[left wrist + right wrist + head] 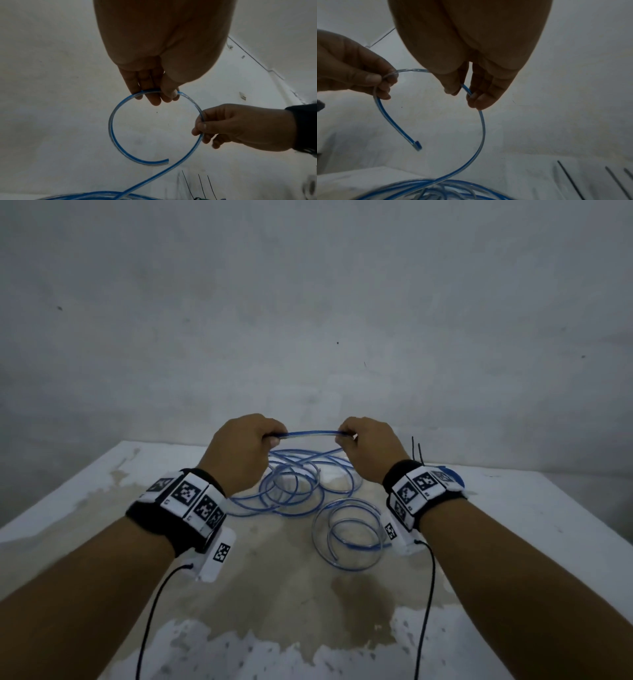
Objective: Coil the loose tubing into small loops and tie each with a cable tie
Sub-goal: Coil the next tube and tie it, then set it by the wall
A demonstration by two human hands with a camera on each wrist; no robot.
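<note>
Head view: left hand (241, 445) and right hand (368, 446) raised over desk (513, 508), each pinching blue-striped clear tubing (310, 433) between thumb and curled fingers (154, 97); short span stretched between hands. Rest of tubing in loose tangle on desk below, separate coil (347, 534) nearer camera. Left wrist view: free cut end (165, 161) curls round, hanging in air. Black cable ties (417, 451) behind right wrist, mostly hidden; blue object (454, 475) beside them, identity unclear.
</note>
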